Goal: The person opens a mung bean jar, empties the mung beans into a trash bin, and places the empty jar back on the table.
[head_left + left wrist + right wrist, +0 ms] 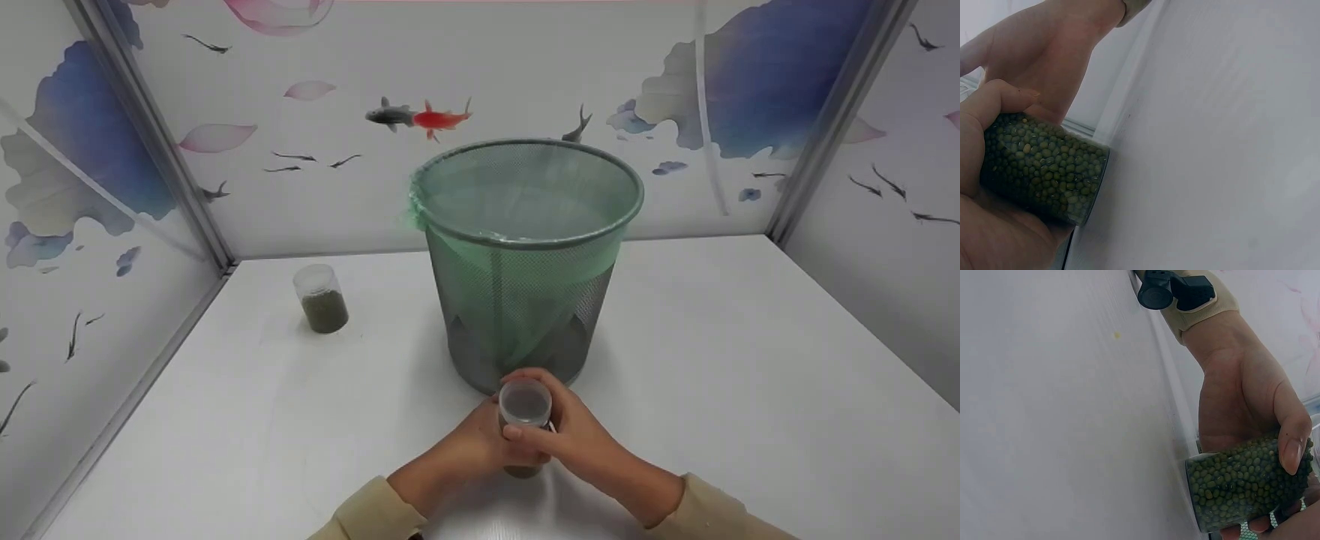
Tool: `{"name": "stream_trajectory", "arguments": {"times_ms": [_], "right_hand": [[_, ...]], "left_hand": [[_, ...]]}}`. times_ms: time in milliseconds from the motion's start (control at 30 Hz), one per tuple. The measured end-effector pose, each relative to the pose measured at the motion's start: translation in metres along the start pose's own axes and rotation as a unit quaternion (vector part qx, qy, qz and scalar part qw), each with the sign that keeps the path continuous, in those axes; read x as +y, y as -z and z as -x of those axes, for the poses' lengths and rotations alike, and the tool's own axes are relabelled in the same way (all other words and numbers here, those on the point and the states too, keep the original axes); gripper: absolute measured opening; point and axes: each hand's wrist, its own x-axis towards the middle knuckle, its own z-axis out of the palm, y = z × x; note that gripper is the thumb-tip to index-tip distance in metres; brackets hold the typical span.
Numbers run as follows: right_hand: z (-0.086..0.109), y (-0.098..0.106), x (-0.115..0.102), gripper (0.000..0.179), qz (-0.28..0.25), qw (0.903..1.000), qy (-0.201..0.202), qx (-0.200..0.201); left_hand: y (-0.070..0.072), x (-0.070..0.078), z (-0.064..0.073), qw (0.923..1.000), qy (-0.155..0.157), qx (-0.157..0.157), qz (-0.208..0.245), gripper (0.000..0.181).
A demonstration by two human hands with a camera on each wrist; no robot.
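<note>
Both hands meet round one clear jar (525, 405): the left hand (480, 442) grips its bean-filled body, thumb across the side, while the right hand (574, 431) holds the clear upper part, its thumb lying over the near side. Small green beans (1053, 169) show through the wall in both wrist views, reaching down to the base. It sits at the near middle of the white tabletop (750, 337); whether its base touches the surface, one cannot tell.

At twelve o'clock from the jar, just beyond the hands, stands an upright mesh bin (525, 315) with a green liner (499, 281) inside, folded over the rim and bunched at the rim's nine o'clock. Toward ten o'clock, well apart, a second jar (321, 300) stands on its own, its lower part filled with something dark green.

Light beige cuffs cover the forearms, the left cuff (382, 510) at eight o'clock and the right cuff (705, 506) at four. Farther out, a white back wall (337, 202) carries red and black fish at the bin's ten o'clock, and a blue leaf shape (772, 82) toward one o'clock from the held jar.
</note>
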Motion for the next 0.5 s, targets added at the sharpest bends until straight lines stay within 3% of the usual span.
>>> {"name": "stream_trajectory", "arguments": {"times_ms": [500], "right_hand": [[-0.0001,0.0012,0.0039,0.073,-0.018,0.9998,-0.006,0.007]], "left_hand": [[-0.0003,0.0008,0.0009,0.9997,0.016,0.005,0.015,0.069]]}}
